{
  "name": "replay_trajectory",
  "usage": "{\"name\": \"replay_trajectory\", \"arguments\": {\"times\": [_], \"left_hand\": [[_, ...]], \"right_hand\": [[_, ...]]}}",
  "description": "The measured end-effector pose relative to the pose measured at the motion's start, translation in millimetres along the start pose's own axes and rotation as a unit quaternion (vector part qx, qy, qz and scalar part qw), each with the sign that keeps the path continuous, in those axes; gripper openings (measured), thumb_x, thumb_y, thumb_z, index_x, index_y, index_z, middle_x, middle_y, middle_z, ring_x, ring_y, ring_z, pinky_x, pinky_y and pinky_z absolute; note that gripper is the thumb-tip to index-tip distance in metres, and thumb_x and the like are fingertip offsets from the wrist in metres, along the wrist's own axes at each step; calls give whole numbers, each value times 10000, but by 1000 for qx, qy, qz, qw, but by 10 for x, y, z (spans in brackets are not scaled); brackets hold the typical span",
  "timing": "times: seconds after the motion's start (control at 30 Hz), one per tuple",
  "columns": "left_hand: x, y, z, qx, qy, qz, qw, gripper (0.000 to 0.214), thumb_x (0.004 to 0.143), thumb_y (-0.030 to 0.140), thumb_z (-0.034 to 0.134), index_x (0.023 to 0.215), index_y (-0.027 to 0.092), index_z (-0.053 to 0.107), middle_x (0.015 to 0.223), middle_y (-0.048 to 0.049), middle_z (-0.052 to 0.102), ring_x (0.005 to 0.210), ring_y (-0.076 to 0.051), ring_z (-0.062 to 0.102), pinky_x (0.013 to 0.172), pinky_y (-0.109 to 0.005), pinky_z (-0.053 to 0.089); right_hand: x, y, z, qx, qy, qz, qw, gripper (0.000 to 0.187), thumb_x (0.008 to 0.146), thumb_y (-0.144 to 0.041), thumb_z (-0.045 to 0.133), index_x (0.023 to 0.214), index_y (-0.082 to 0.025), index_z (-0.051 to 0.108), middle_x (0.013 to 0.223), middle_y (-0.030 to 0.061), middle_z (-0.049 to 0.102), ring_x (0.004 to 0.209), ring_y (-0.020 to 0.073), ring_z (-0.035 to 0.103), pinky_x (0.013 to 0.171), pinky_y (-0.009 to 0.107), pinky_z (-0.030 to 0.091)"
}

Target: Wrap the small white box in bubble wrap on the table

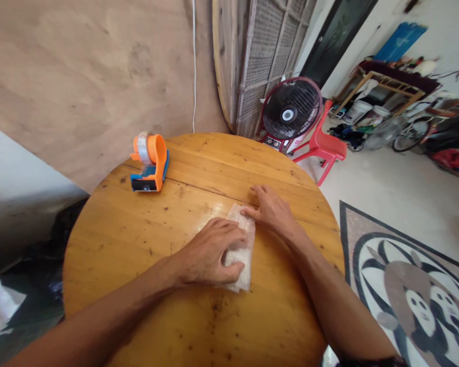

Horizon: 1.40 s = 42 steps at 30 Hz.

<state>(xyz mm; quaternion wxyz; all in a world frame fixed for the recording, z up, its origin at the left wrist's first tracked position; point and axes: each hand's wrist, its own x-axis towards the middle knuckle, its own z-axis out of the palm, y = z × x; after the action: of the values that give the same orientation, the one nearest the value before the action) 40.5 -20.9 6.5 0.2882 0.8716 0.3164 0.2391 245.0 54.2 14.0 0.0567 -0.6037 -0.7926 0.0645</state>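
A flat, folded piece of clear bubble wrap [245, 255] lies on the round wooden table [168, 224]; I cannot make out whether anything is inside it. My left hand [214, 252] is curled over its left side, thumb and fingers gripping it against the tabletop. At its far right corner, the thumb of my right hand [271, 209] touches the edge, while the other fingers stretch out over the wood, apart. Farther back on the left stands an orange and blue tape dispenser [160, 163] with a roll of clear tape [142, 148]; neither hand is at it.
A plywood panel [99, 66] rises behind the table. Beyond the far right edge are a fan [290, 109] and a red plastic chair [325, 145]. A panda-patterned floor design [413, 295] lies to the right, with a bicycle [413, 132] farther back.
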Motion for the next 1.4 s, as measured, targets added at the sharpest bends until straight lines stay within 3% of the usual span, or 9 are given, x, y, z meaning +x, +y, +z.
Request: {"name": "replay_trajectory", "arguments": {"times": [0.2,0.5,0.7,0.9,1.2,1.4], "left_hand": [[8,14,-15,23,4,24,999,227,714,243,604,937,206,625,1112,-52,666,1153,-255,519,1023,-408,345],[10,79,-31,29,13,16,999,216,719,218,612,914,170,693,980,-75,633,984,-233,526,940,-387,400],[-12,87,-39,29,14,18,999,232,754,226,593,942,155,708,943,-89,607,944,-231,505,900,-385,420],[-11,84,-33,31,15,19,999,238,751,235,596,940,150,712,914,-91,606,929,-233,504,892,-388,425],[-5,72,-15,29,17,22,999,208,746,239,605,912,170,709,903,-76,616,925,-229,518,896,-387,421],[-15,79,-21,34,16,19,999,211,741,235,599,905,170,714,884,-72,614,908,-226,514,890,-383,420]], "right_hand": [[40,-13,-17,32,-51,37,997,383,769,-496,664,996,-195,594,885,69,684,762,204,605,585,266,319],[62,-56,-45,116,-86,41,989,160,749,-354,679,761,-200,638,702,-2,641,630,131,529,550,245,273],[37,-72,-15,131,-63,4,989,92,759,-270,665,755,-181,642,804,25,656,729,145,553,593,238,312],[-27,-138,-34,57,-39,34,997,181,784,-340,664,900,-206,625,829,44,688,734,181,581,583,256,291],[57,-78,-86,97,-112,51,988,140,741,-329,684,759,-193,658,743,30,687,662,150,576,559,245,313],[50,-53,-50,146,-111,11,983,74,743,-256,647,723,-185,642,665,-7,637,607,120,529,527,229,284]]}}
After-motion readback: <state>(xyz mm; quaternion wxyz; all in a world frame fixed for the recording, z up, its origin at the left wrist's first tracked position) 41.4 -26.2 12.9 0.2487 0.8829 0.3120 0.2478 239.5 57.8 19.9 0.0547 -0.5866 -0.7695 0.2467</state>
